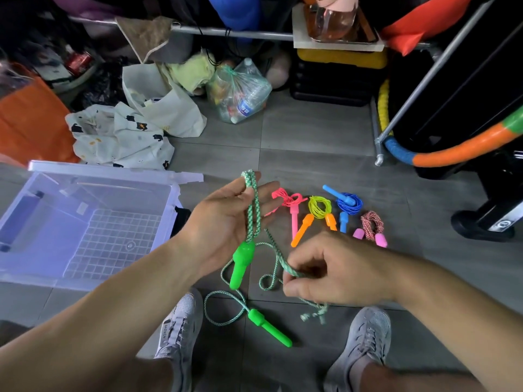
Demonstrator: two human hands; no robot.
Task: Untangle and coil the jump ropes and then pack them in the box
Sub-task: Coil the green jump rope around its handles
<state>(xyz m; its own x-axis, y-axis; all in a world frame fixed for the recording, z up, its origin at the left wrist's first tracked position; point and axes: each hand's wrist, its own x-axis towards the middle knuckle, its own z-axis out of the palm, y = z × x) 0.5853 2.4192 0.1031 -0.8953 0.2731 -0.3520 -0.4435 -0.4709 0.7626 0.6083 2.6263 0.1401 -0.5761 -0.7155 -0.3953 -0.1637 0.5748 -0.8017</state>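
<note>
**Green rope half wound, four ropes coiled on the floor**

Grey floor tiles (311, 131) carried everything in the head view, with bags, cloth and a plastic-wrapped bundle heaped along the far edge under a metal rail. An open, clear plastic box (85, 230) sat on the floor at the left, nothing inside it.

The left hand (226, 222) was held palm up and open, loops of the green-and-white rope (252, 210) hung over its fingers (268, 190), and one green handle (240, 264) dangled below the palm. The right hand (334, 275) had its fingers closed, pinching a lower stretch of the same rope. More rope trailed in loose loops on the floor between two grey shoes, ending at the second green handle (268, 326), which lay flat.

Beyond the hands, four coiled ropes lay in a row: pink (291, 202), yellow with orange handles (319, 206), blue (349, 202), and red-and-white with pink handles (372, 224).
</note>
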